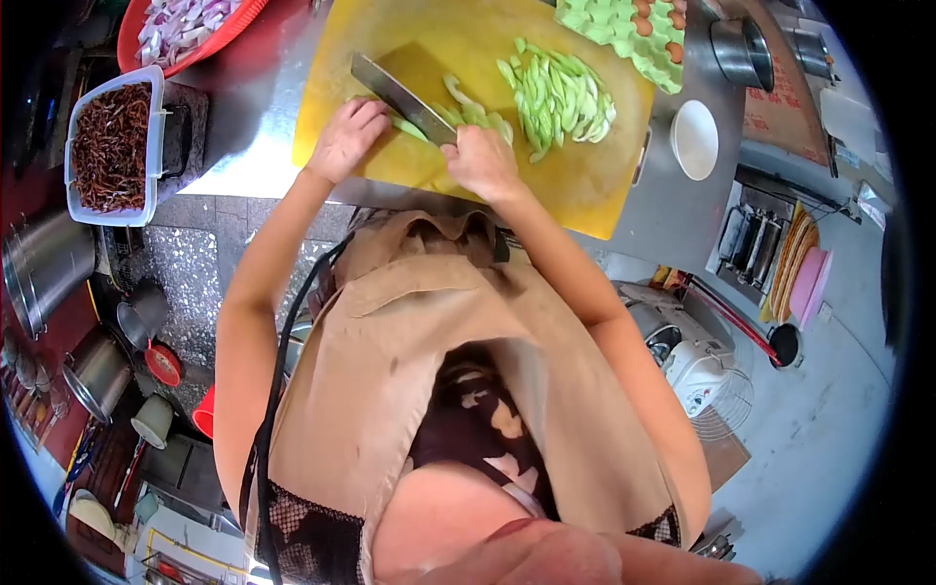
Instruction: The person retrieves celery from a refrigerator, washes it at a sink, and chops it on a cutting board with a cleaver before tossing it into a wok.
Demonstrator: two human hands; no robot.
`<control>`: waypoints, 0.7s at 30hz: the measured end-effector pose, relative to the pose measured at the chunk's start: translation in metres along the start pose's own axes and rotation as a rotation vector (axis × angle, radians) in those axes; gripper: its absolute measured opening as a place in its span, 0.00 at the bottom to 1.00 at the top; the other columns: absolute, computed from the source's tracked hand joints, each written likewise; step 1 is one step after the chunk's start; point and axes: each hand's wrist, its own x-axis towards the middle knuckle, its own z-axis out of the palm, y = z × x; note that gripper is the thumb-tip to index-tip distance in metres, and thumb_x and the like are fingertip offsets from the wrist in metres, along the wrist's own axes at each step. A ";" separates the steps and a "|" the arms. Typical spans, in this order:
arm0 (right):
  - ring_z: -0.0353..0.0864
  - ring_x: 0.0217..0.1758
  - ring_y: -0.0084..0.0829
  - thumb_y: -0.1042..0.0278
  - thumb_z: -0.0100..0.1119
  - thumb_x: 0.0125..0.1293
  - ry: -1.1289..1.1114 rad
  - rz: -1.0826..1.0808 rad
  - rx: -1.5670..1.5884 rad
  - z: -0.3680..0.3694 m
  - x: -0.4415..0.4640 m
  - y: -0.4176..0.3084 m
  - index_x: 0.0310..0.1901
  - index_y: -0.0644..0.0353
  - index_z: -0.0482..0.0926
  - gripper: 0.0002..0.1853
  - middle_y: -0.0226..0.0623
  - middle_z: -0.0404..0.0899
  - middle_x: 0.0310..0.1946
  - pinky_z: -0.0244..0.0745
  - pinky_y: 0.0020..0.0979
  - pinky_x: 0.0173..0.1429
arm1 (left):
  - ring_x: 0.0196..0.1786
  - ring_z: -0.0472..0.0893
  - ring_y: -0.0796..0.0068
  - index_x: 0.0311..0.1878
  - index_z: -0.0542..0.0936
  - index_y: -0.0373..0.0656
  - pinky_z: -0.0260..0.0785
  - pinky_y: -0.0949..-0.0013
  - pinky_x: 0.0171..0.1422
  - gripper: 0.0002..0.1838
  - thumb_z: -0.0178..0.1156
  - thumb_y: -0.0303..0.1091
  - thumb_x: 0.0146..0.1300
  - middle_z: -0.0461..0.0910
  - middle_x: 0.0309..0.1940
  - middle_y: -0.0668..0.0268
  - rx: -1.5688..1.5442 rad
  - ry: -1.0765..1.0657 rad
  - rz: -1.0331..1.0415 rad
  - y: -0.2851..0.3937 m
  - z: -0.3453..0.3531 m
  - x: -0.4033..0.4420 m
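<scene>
My right hand (485, 163) is wrapped around the handle of a cleaver (402, 98), whose blade slants up to the left over a yellow cutting board (575, 190). Close to the blade, the curled fingers of my left hand (348, 136) press on a light green vegetable piece (409, 128); its exact kind is unclear. Behind the blade and partly hidden by it lie more cut green pieces (499, 127). Farther right on the board is a larger pile of green vegetable slices (561, 97).
A red basket (125, 44) of chopped purple-white onion and a plastic tub (154, 175) of dried red chillies stand left. A green egg tray (600, 31) with several eggs, a white bowl (694, 140) and a metal pot (738, 51) sit right. The steel counter (673, 224) ends near my apron.
</scene>
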 end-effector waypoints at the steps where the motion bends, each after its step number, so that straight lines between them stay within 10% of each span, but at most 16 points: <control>1: 0.82 0.38 0.53 0.66 0.52 0.60 0.053 -0.029 -0.077 0.000 -0.003 -0.002 0.33 0.64 0.80 0.11 0.54 0.81 0.31 0.77 0.47 0.44 | 0.48 0.74 0.64 0.38 0.78 0.43 0.69 0.66 0.53 0.10 0.56 0.29 0.50 0.76 0.44 0.65 0.001 0.001 -0.003 0.000 0.001 -0.001; 21: 0.81 0.33 0.55 0.68 0.55 0.53 0.007 -0.123 -0.003 0.005 0.010 -0.012 0.30 0.65 0.80 0.09 0.55 0.80 0.28 0.76 0.48 0.40 | 0.49 0.75 0.65 0.37 0.79 0.42 0.71 0.67 0.52 0.11 0.57 0.28 0.48 0.77 0.44 0.66 0.069 0.026 0.078 -0.005 0.003 -0.003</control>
